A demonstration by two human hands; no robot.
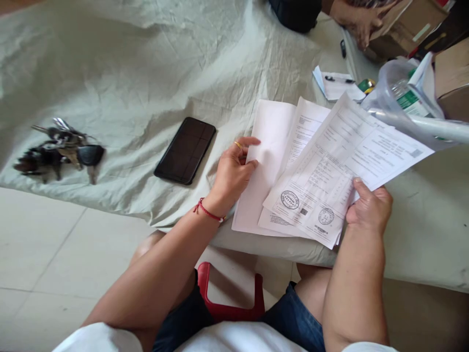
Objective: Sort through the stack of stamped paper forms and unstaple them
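My right hand [369, 205] holds a printed, stamped document [340, 146] by its lower right edge, thumb on top and fingers hidden beneath. The document is tilted and overlaps another printed sheet [309, 122]. Under both lies a mostly blank white sheet [273, 127]. My left hand [236, 171], with a ring and a red string bracelet, is closed at the left edge of that blank sheet, thumb and index finger on the paper. Left of this hand a black phone [185, 150] lies face up on the cloth.
A blurred bunch of keys [62, 149] lies far left on the cloth-covered surface [146, 58]. At right are a notepad [339, 87] with a pen, a clear plastic tub [394, 80] and cardboard boxes [414, 24]. Another person's hand [361, 22] is near the boxes. Below stands a red stool [234, 313].
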